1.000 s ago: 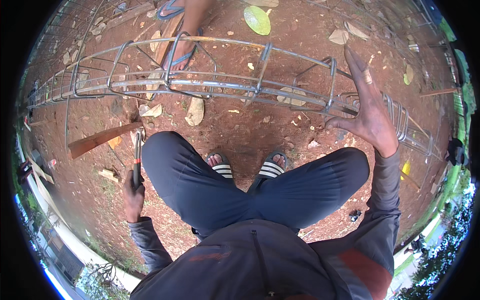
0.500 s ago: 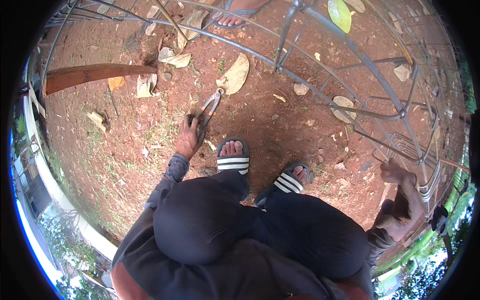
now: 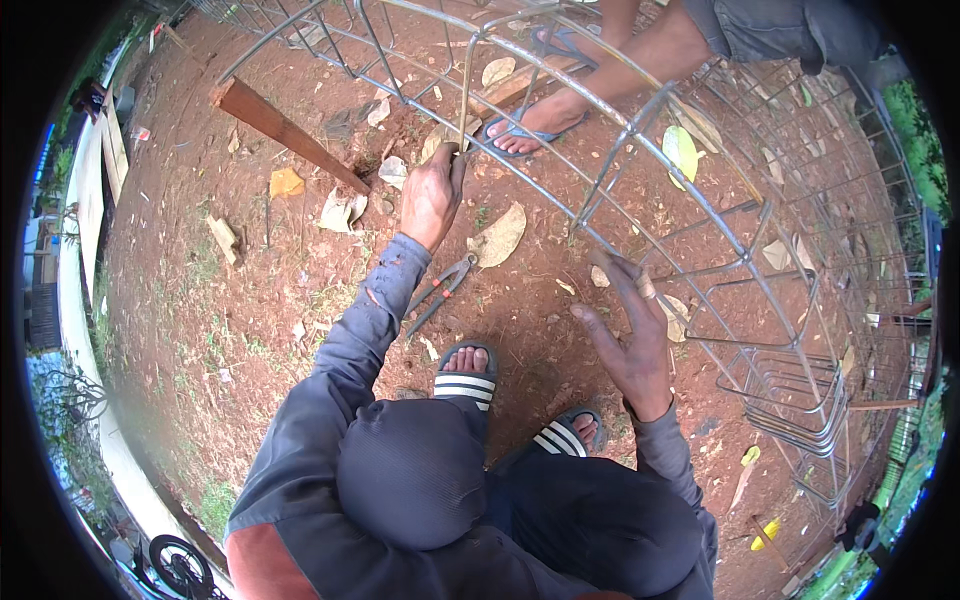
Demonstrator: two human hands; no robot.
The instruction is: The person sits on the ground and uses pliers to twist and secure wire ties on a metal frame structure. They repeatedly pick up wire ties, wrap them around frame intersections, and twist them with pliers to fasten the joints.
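My left hand is closed round the lower end of a thin upright steel bar, part of the near side of a rebar cage. My right hand is open, thumb apart from the stretched fingers, its fingertips close to a lower bar of the cage; whether they touch it is unclear. A pair of pincers with worn orange and dark handles lies on the soil just below my left hand, in front of my sandalled foot.
Bent stirrups hang bunched at the cage's right end. A wooden stake leans at the left. Another person's foot in a flip-flop stands beyond the bars. Dry leaves litter the red soil.
My left hand has left the pincers on the ground and moved up to the cage bar. My right hand has come from the right-hand stirrups toward the middle. More of the other person's legs show.
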